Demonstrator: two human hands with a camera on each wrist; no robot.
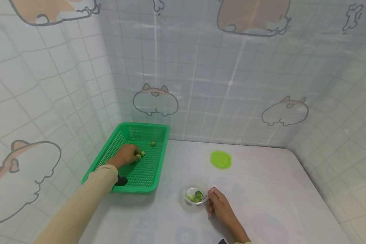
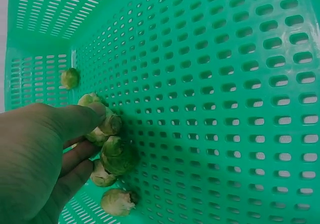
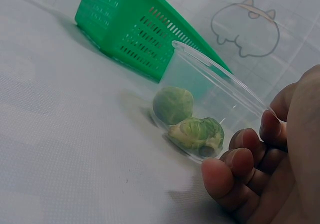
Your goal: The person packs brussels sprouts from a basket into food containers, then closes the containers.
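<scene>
The right hand (image 1: 221, 205) pinches the rim of a clear round plastic bowl (image 3: 205, 91) on the white tabletop (image 1: 262, 183), with green Brussels sprouts (image 3: 195, 135) inside. Farther off and leftward, within the green rectangular perforated plastic basket (image 1: 161, 166), the left hand (image 1: 126, 156) has thumb and fingers clamped on a pale-green rounded sprout (image 2: 110, 125). From these fingers, the bowl lies right and nearer the person, past the basket's right wall. Loose sprouts (image 2: 117, 156) lie beside the fingers; a lone sprout (image 1: 153, 143) sits apart, farther back.
</scene>
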